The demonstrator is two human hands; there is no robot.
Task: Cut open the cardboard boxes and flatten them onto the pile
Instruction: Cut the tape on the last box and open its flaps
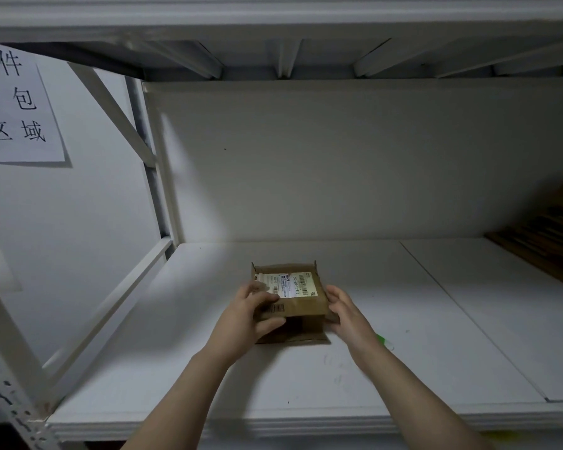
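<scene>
A small brown cardboard box (306, 303) with a white shipping label on top sits on the white shelf board (403, 336). Its end flaps stand open at the far side and lie out at the near side. My left hand (244, 323) grips the box's left side, fingers curled over the top and thumb under the near edge. On the box's right side lies my right hand (345, 311), with its fingers bent around that edge. A pile of flattened brown cardboard (543, 235) lies at the far right of the shelf.
A small green object (382, 340) lies on the board just behind my right wrist. White shelf uprights and a diagonal brace (111, 105) stand at the left, with a paper sign (17, 102) on the wall. The upper shelf (273, 60) hangs overhead.
</scene>
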